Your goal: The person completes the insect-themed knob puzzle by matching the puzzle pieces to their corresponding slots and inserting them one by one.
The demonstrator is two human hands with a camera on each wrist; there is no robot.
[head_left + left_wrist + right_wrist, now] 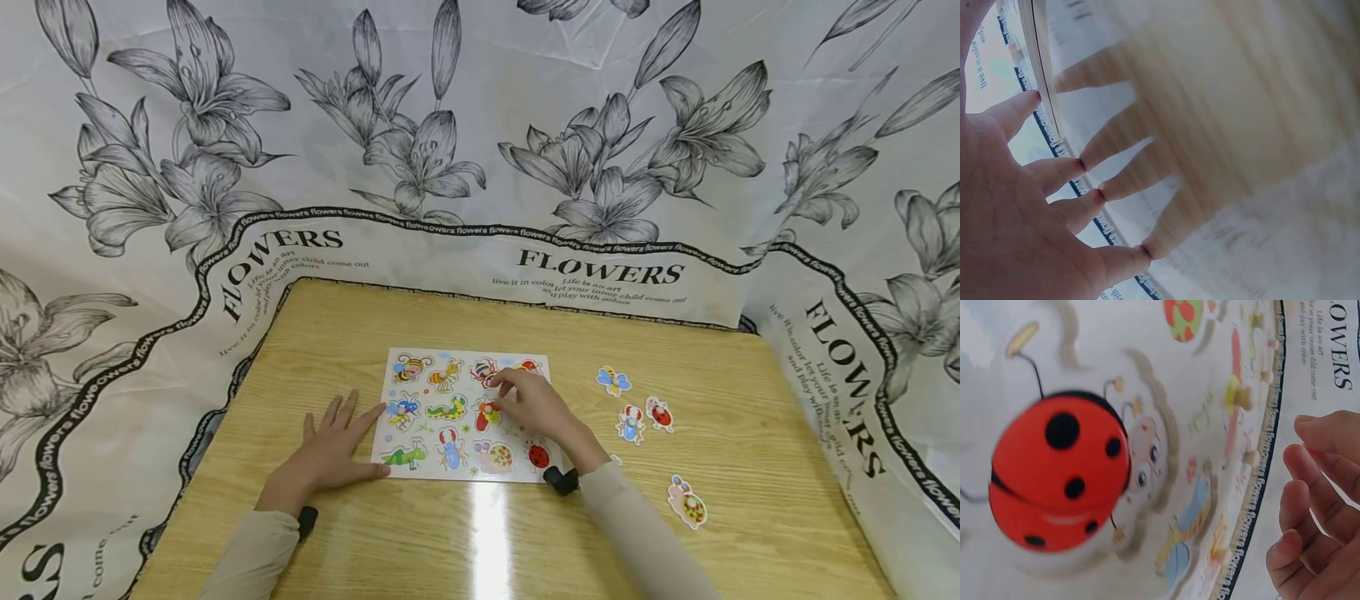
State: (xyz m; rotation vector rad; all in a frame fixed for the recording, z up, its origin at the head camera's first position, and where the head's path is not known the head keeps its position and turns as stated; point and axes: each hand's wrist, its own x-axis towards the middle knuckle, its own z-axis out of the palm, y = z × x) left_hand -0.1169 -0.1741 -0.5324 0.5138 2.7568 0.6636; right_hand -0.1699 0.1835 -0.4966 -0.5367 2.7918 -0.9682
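A white insect puzzle board point(431, 475) lies on the table, with knobbed pieces such as a caterpillar point(446, 408) in it. My left hand point(326, 454) lies spread at the board's left side, index finger and thumb at its edge. Over the right half of the board is my right hand point(534, 406), its fingertips close above a red butterfly piece point(486, 421). The right wrist view shows those fingers loosely bent, with nothing between them and a gap to the butterfly's knob. A printed red ladybug point(1060, 469) fills the near part of that view.
Right of the board lie loose pieces: a blue-winged insect point(613, 381), a blue beetle point(631, 425), a ladybug point(660, 414) and a pink snail point(687, 502). Another peeks out beside the right sleeve point(637, 525). A flower-printed cloth point(480, 267) borders the wooden table point(345, 542).
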